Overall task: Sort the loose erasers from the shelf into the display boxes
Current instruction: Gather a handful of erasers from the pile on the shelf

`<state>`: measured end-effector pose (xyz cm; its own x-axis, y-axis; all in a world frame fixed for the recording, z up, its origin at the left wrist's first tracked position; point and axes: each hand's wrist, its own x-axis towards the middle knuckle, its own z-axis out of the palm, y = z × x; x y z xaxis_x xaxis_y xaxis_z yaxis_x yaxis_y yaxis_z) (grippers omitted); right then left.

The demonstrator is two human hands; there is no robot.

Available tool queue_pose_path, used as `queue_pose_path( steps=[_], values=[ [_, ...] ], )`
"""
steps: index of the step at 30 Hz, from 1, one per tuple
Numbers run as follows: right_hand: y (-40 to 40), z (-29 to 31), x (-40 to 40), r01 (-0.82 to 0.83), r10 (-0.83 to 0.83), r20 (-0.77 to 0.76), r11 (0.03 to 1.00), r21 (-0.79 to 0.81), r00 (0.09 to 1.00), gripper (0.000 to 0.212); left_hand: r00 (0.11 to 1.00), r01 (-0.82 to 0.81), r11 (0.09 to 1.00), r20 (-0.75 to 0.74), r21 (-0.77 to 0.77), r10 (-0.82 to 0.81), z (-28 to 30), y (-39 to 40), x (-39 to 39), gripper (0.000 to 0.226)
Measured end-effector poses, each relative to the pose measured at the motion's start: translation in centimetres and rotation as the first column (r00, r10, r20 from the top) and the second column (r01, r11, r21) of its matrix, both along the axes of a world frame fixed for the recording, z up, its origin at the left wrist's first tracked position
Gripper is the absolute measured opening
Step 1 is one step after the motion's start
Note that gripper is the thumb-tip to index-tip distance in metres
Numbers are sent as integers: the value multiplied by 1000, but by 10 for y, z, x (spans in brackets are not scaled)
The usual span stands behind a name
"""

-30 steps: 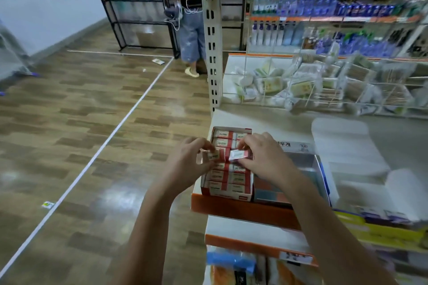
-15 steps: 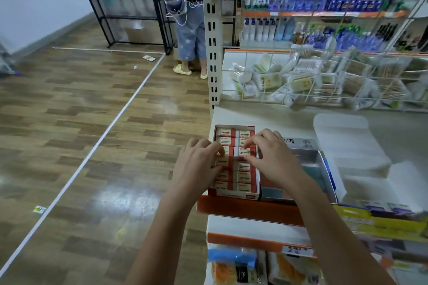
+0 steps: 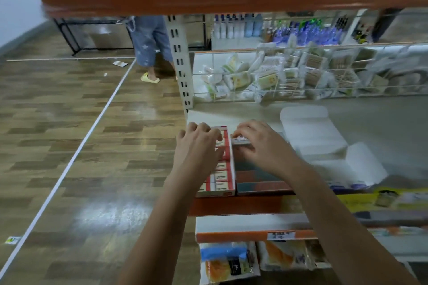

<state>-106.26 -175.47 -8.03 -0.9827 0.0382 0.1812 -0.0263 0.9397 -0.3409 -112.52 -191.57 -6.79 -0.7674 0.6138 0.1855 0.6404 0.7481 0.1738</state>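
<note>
Red-and-white display box (image 3: pixel 223 173) sits at the front left corner of the shelf (image 3: pixel 382 122), its front edge flush with the orange shelf lip. It is packed with rows of red-banded erasers (image 3: pixel 221 165), appearing nearly full. A second display box (image 3: pixel 259 183), blue and darker inside, stands touching its right side and looks largely unfilled.

Left hand (image 3: pixel 199 148) lies over the near-left rows of the red box, fingers curled downward onto the erasers; whether it grips one cannot be told. Right hand (image 3: pixel 261 143) hovers at the far edge of the blue box, thumb and fingers pinching a small white-topped eraser (image 3: pixel 240 140).

An opened white carton flap (image 3: pixel 310 129) rests further right along the shelf. A wire basket (image 3: pixel 301 71) of packets stands behind.

Risk, as judged: the pinched eraser could snag the shared wall between boxes and drop to the floor (image 3: pixel 81 146), the boxes being so near the lip. Pressure from the left hand might also tip the full box forward
</note>
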Motion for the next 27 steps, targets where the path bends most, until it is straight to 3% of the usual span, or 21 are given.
queue_pose_path(
  steps=[9,17,27],
  values=[
    [129,31,118,285,-291,11,943,173,957,43,955,297,955,6,-16,-297,19,169,81,42],
    [265,25,303,625,-639,14,757,189,769,46,851,525,851,33,10,-525,12,333,229,51],
    [391,-1,427,799,-807,51,589,121,588,46,756,653,744,69,-145,-650,-10,493,333,57]
  ],
)
